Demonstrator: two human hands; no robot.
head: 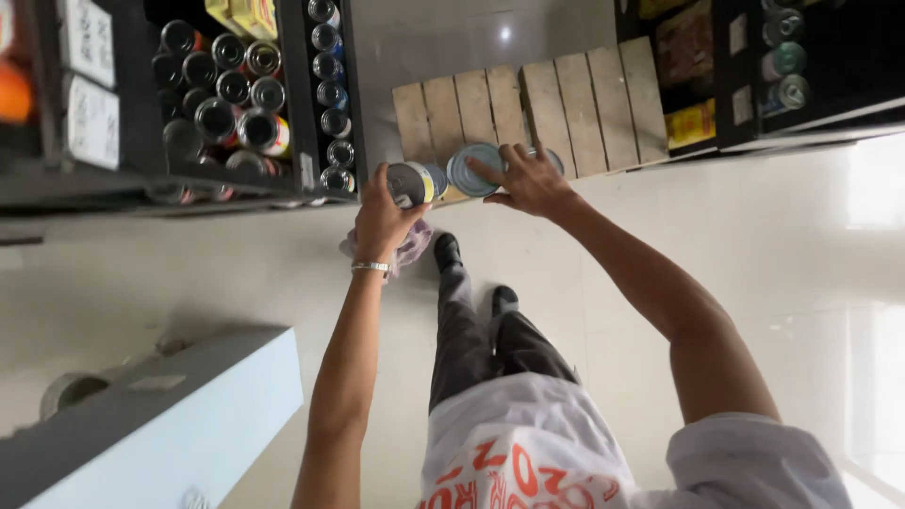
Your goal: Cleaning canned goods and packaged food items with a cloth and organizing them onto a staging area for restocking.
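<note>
Looking straight down here. Far left at abt 9 o'clock there's a dark shelf w/ paper tags on its edge, and cans packed on it, ends facing up at the cam. Lower left at 7-8 o'clock is a grey-blue box. Then the left hand, roughly 11 o'clock from frame centre: fingers curled round a can w/ a yellowish label, thumb on one side and fingers on the other, so it's a wrap grip, not spread. Same hand also has a pale cloth bunched under the palm, plus a metal bracelet on the wrist. The can's long axis runs pretty much along the line of sight, its shiny end facing us, and it sits at 1 o'clock off the knuckles. Just to its right, nearly touching, is a 2nd can w/ a blue-green side, and the right hand is on it: fingers laid over the rim from the 3 o'clock side, loosely bent, palm not fully closed; can't tell if it's really gripping or only resting on it. Each hand is nearest its own can, no crossing. Both cans hover over the front edge of a wooden pallet at 12 o'clock, on a pale floor. Far right at 1-2 o'clock there's another shelf w/ more cans and yellow packets.
</note>
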